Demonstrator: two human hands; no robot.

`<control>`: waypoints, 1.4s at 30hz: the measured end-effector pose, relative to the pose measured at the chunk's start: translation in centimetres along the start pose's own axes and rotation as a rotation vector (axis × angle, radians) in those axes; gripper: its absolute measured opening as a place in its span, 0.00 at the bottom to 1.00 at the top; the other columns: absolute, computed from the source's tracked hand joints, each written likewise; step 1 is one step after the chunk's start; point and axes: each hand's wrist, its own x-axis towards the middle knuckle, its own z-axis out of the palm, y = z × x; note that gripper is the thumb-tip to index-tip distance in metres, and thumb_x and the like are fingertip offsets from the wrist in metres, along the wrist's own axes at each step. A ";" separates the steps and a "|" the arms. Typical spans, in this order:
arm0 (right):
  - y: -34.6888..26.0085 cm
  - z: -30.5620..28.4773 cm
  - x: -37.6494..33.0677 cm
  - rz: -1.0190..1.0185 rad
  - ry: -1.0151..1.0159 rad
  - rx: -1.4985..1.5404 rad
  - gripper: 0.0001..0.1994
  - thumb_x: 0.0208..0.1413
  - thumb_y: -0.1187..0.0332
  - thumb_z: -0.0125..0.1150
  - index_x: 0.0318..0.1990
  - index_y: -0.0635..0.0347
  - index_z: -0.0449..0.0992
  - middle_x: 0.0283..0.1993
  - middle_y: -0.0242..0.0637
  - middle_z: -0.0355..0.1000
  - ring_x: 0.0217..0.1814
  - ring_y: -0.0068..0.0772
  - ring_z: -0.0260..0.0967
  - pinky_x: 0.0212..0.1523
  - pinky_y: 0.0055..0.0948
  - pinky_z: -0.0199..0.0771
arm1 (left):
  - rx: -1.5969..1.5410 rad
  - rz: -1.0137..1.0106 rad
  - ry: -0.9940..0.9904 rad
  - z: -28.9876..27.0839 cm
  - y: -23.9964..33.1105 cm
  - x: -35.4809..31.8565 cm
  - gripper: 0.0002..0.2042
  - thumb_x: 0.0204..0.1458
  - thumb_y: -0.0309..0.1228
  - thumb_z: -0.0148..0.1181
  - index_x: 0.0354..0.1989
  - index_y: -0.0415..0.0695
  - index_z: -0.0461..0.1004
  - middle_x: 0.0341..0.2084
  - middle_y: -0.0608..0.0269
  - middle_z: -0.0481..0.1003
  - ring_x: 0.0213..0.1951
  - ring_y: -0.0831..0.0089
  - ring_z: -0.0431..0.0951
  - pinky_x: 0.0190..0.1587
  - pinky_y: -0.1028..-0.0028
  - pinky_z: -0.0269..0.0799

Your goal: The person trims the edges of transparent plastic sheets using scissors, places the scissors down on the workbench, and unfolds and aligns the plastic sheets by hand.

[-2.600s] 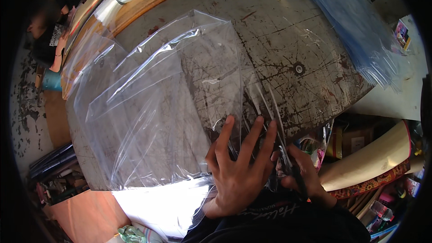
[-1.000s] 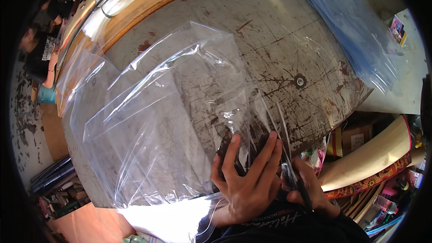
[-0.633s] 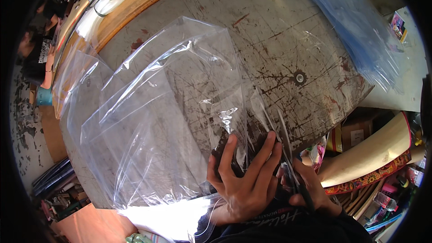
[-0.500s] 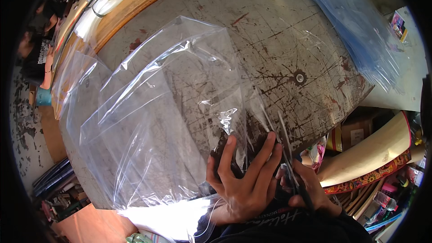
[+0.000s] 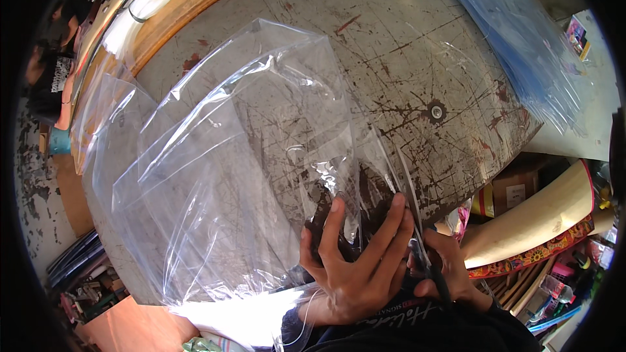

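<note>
A stack of clear plastic sheets [image 5: 215,176] lies spread over a scratched grey worktable [image 5: 417,58]. My left hand [image 5: 358,261] presses flat on the near edge of the sheets, fingers spread. My right hand [image 5: 447,270] sits just right of it, closed around the handles of a pair of scissors [image 5: 412,205]. The long blades point away from me along the right edge of the plastic, close to my left fingertips.
A blue plastic sheet [image 5: 521,39] covers the table's far right. A wooden plank [image 5: 195,0] runs along the far left edge. A cardboard tube [image 5: 541,215] and cluttered boxes lie below the table's right side. A person [image 5: 52,72] stands at far left.
The plastic sheets have shifted and rumpled slightly under my left hand. The scissors have advanced a little along the sheet's right edge. Both hands stay near the front edge.
</note>
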 end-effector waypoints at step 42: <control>0.3 -0.1 -0.8 -0.030 0.048 0.218 0.33 0.36 0.53 0.73 0.47 0.64 0.66 0.31 0.31 0.64 0.32 0.19 0.59 0.36 0.20 0.63 | -0.001 0.013 0.024 0.6 0.6 0.0 0.24 0.35 0.31 0.56 0.48 0.50 0.74 0.51 0.75 0.70 0.55 0.55 0.58 0.51 0.62 0.49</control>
